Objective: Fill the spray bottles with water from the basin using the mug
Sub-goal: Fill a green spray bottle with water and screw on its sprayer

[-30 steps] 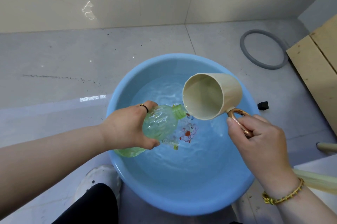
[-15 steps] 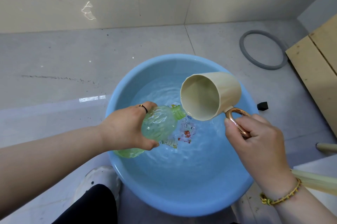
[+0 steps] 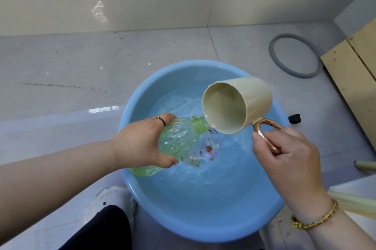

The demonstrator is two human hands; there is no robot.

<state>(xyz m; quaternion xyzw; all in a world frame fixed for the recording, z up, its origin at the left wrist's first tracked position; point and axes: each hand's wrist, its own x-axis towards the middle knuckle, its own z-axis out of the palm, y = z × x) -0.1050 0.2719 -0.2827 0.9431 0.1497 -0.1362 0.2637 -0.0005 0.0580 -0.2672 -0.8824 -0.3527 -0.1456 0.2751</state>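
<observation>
While the left hand point(image 3: 140, 145) grips the green spray bottle point(image 3: 179, 137), the right hand point(image 3: 284, 156) grips the mug point(image 3: 234, 105) by its handle. Overtipping could overshoot the narrow neck point(image 3: 200, 126).

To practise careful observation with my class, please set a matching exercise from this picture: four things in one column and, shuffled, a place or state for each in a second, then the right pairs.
Column one
1. cream mug
2. green bottle
3. blue basin
4. grey ring

Column two
A. lies flat near the wooden boards
B. gripped by the left hand, slanted over the basin
C. holds water
D. tipped toward the bottle's neck, its handle held by the right hand

Pairs: 1-D, 2-B, 3-C, 4-A
</observation>
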